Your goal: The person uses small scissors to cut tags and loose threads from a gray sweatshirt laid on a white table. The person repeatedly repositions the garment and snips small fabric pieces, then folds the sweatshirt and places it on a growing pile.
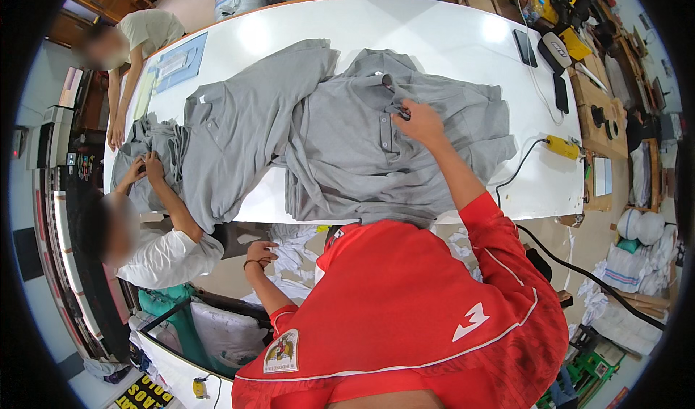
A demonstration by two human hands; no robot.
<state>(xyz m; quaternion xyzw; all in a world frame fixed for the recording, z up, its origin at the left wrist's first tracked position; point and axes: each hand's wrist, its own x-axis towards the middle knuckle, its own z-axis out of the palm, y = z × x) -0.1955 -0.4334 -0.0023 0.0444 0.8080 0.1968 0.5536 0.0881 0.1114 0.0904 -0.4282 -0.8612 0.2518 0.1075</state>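
Grey polo shirts lie spread and overlapping on the white table [461,23]. My right hand [421,122] pinches the nearest grey polo shirt [342,132] beside its collar opening, just right of the buttoned placket [385,132]. Under that shirt, more layers of grey cloth show at the table's near edge. Below this edge hangs my left hand [261,253], a dark band at its wrist, its fingers loosely bent and apart, with nothing visible in it. Another grey polo shirt [233,132] stretches leftward towards a co-worker.
At left, a co-worker's hands [146,167] handle bunched grey cloth [163,137]. Another person leans over the far left corner near a blue folder [182,64]. Phones [524,48] and a yellow corded tool [563,147] lie at right. White cloth scraps [293,249] litter the floor.
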